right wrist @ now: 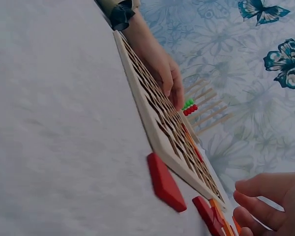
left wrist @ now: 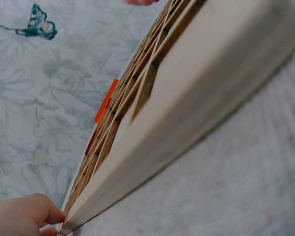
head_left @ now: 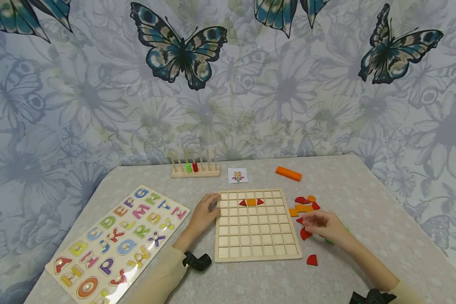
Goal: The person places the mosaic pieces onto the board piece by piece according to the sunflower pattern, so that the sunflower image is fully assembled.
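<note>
A square wooden grid board (head_left: 256, 236) lies on the table. Near its top sit two red triangles (head_left: 242, 203) with an orange square (head_left: 251, 202) between them. My left hand (head_left: 205, 213) grips the board's left edge near the upper corner; in the left wrist view its thumb and a finger (left wrist: 49, 214) meet that edge. Over the loose pieces to the board's right is my right hand (head_left: 324, 224), fingers loosely bent, with nothing seen in them. Under and around it lie red pieces (head_left: 305, 234), orange rectangles (head_left: 303, 208) and partly hidden green pieces (head_left: 329, 241).
An alphabet puzzle board (head_left: 118, 240) lies at left. Behind the grid stand a peg rack (head_left: 195, 173) with green and red beads, a small picture card (head_left: 237, 175) and an orange bar (head_left: 289, 173). One red piece (head_left: 312, 260) lies nearer me. A patterned wall (head_left: 228, 105) rises behind.
</note>
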The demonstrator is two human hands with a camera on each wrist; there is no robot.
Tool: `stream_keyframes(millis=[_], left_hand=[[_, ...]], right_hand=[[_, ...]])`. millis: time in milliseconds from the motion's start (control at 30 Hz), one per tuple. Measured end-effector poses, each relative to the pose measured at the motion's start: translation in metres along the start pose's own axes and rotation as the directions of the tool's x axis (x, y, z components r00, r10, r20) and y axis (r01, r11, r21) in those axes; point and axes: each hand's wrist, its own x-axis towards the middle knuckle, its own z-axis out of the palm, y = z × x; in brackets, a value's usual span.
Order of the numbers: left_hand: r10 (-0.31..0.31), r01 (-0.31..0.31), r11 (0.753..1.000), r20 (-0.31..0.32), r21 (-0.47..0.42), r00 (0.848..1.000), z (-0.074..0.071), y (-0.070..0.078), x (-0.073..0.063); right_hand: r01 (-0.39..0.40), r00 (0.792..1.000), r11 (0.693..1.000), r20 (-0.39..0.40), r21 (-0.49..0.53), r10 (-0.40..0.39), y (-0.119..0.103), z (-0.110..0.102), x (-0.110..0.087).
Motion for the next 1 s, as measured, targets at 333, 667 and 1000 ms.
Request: stream_keyframes(millis=[333, 667, 1000], left_hand=[[0.002, -0.002, 1.000, -0.003, 0.006, 1.000, 0.001, 0.000, 0.001], [0.014, -0.014, 1.000, -0.002, 0.009, 1.000, 0.001, -0.001, 0.000], [0.002, -0.002, 1.000, 0.000, 0.006, 1.000, 0.000, -0.001, 0.000]], right_hand=[[-0.060, 0.964, 0.998, 0.257, -0.013, 0.062, 0.003, 0.002, -0.040], [0.012, 0.960, 1.000, 0.280, -0.029, -0.003, 0.005, 0.002, -0.046], [-0.051, 0.994, 0.989, 0.092, -0.135, 0.064, 0.009, 0.006, -0.038]])
